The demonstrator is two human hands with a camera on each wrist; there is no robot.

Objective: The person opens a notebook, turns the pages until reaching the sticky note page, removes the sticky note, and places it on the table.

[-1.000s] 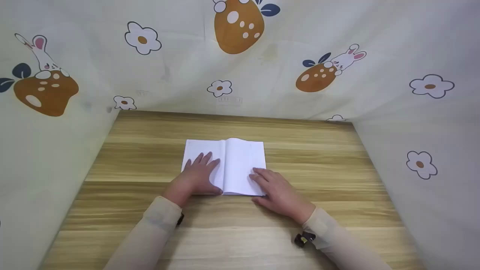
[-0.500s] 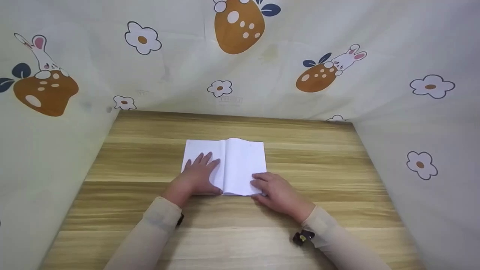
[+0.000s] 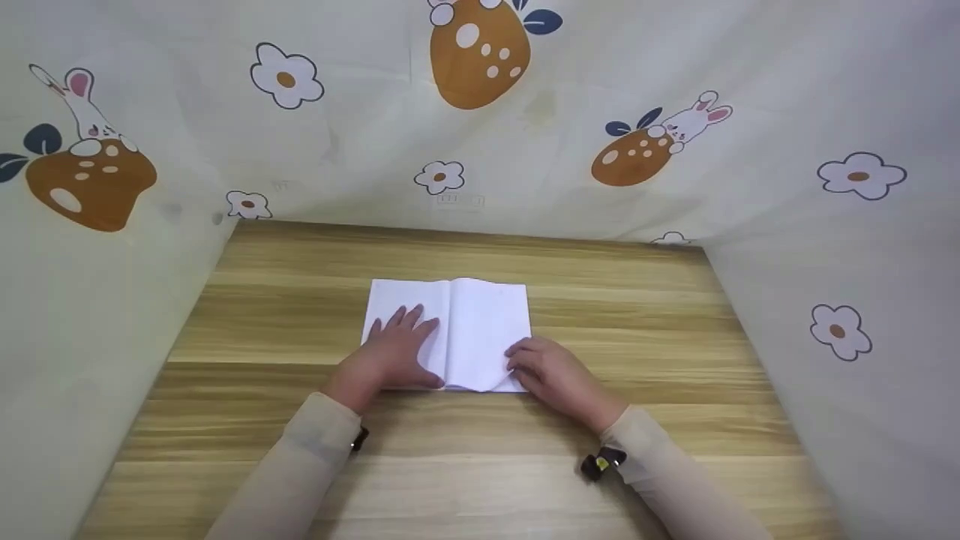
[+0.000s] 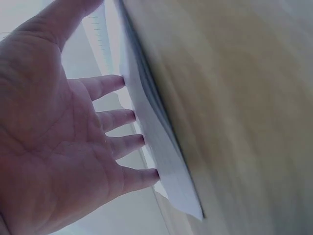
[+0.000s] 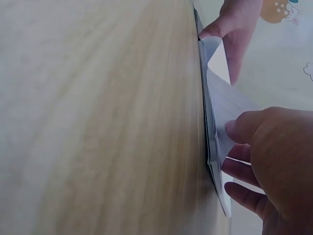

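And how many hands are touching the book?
2. The left hand is spread on the left page; the right hand pinches the partly lifted right page.

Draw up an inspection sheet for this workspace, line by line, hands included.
Surface: wood-grain tabletop, lighter toward the person.
Job's things: one book, lying open on the tabletop with white pages up; near its outer lower corner, the right page curls up off those beneath.
Clutter: nothing seen.
Left hand: rests on the left page, fingers spread.
Right hand: pinches the curled part of the right page.
Cables: nothing seen.
Surroundings: pale sheeting along the left, far and right sides, printed with flowers, rabbits and orange-brown fruit.
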